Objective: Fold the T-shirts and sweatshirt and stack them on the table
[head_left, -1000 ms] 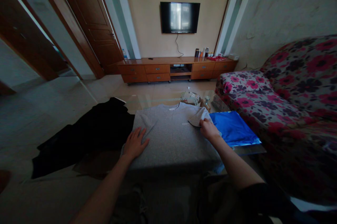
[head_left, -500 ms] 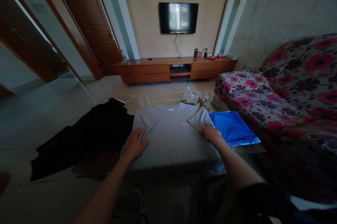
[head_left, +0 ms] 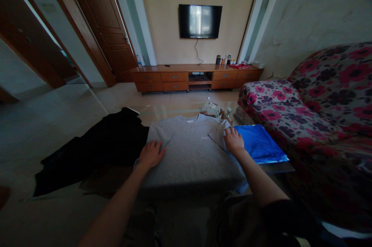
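Observation:
A grey T-shirt point(head_left: 188, 154) lies spread out in front of me, its collar at the far side and its lower part over the near edge. On its left side rests my left hand point(head_left: 151, 155), open, with the fingers lying on the cloth by the left sleeve. My right hand point(head_left: 234, 140) lies flat on the right sleeve, fingers stretched forward and holding nothing. Just right of that hand is a folded blue garment point(head_left: 258, 143). Black clothing point(head_left: 99, 148) is heaped to the left of the shirt.
The glass tabletop point(head_left: 162, 110) shows beyond the shirt, with a small glass point(head_left: 229, 111) and crumpled packaging point(head_left: 212, 108) near it. A flowered sofa point(head_left: 285, 111) stands close on the right. Farther off are a wooden TV cabinet point(head_left: 174, 77) and a television point(head_left: 200, 21).
My right hand has moved a little forward on the right sleeve, from a curled grip at its edge to lying flat. The left hand stays in nearly the same place.

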`<state>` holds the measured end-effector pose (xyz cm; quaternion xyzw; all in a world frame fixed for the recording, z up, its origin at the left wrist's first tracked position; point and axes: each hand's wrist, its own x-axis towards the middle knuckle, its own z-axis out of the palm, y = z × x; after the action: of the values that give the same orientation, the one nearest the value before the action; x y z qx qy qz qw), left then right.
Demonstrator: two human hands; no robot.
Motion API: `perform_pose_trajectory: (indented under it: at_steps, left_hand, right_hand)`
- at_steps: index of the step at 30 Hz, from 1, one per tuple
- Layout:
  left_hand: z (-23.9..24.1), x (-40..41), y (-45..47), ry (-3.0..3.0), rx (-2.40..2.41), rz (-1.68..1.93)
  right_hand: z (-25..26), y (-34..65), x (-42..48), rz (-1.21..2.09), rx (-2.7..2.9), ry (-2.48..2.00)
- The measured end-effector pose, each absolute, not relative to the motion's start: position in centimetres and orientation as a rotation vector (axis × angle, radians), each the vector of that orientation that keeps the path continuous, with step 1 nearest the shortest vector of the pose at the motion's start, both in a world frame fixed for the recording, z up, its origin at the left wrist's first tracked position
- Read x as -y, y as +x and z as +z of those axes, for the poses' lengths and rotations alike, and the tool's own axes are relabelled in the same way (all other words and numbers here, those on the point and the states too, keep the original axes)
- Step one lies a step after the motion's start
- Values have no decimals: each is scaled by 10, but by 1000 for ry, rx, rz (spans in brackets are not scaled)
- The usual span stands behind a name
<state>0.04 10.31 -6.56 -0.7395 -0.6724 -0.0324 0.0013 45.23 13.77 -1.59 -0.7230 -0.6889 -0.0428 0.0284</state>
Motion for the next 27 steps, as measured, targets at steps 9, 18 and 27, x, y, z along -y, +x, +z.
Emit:
perform_pose_trajectory:
  at_steps: [9,18,27]
  left_hand:
    - [-96,-135,12,-2398,2010,-277]
    - [-75,-171,18,-2126,2041,-383]
    - [-90,-201,-20,-1978,2177,-231]
  right_hand:
    - [-61,455,-163,175,2246,-2297]
    - [-67,442,-205,-149,2079,-2243]
    - [-75,460,-235,-104,2004,-2277]
